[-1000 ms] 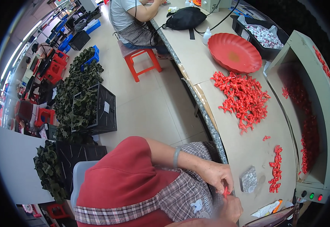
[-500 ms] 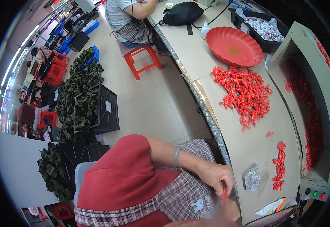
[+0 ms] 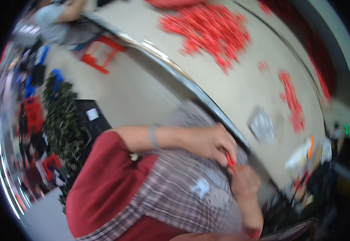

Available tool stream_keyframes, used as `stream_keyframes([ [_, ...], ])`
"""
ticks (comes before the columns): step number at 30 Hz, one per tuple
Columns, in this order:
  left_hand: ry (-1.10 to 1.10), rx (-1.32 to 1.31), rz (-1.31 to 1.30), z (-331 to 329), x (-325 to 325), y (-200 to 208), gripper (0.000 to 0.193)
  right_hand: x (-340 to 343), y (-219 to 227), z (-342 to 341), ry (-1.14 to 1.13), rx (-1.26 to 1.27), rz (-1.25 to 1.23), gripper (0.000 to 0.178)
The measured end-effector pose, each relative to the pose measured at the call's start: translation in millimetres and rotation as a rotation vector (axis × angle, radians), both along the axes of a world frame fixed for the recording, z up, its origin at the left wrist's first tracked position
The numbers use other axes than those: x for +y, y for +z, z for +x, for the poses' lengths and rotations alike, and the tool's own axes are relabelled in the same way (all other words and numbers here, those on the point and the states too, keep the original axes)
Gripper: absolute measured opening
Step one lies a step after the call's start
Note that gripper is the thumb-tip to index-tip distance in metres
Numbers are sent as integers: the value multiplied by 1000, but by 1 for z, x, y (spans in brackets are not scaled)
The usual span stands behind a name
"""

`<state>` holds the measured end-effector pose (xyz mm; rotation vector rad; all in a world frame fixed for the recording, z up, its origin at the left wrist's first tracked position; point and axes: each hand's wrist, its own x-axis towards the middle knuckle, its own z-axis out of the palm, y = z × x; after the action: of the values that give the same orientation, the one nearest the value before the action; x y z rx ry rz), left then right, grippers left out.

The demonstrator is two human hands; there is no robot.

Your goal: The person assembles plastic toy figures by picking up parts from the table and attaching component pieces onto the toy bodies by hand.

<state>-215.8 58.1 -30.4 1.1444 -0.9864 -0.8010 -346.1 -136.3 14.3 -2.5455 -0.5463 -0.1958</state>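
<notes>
Low over my apron, close to the table edge, both hands are closed around one small glossy red figure-like piece (image 3: 230, 160). My left hand (image 3: 211, 141), with a grey band on its wrist, pinches its upper end. Just below, my right hand (image 3: 245, 181) grips the other end, its fingers partly hidden and smeared. Across the table lie a heap of similar red pieces (image 3: 207, 32), a lone red piece (image 3: 263, 66) and a narrow row of them (image 3: 292, 102). A grey stone block (image 3: 262, 125) rests nearest my hands on the tabletop.
A speckled table edge (image 3: 171, 70) runs diagonally past my hands. To the right stands a pale open-fronted housing (image 3: 345, 44); a white packet (image 3: 299, 154) lies nearby. On the left are a red stool (image 3: 102, 54), a seated person (image 3: 52, 24) and a black crate (image 3: 90, 116) by dark green pieces (image 3: 60, 116).
My view has swung and tilted, so the table and heap sit higher and further left, blurred. Both hands still hold the red piece; the right hand and forearm show more.
</notes>
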Motion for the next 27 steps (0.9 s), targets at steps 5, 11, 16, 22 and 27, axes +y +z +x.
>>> stream_keyframes([
  [5,9,-1,72,4,3,1,19,3,4,11,-7,35,73,21],
  [11,-24,-38,168,8,-9,3,21,-3,-8,4,-23,-68,110,18],
  [16,-9,-43,189,0,-13,4,23,-8,-11,-3,-22,-78,121,18],
  [22,1,-39,198,-1,-12,3,24,-7,-13,-3,-37,-76,135,18],
  [27,2,-46,202,1,-11,3,24,-6,-12,-1,-41,-66,130,17],
])
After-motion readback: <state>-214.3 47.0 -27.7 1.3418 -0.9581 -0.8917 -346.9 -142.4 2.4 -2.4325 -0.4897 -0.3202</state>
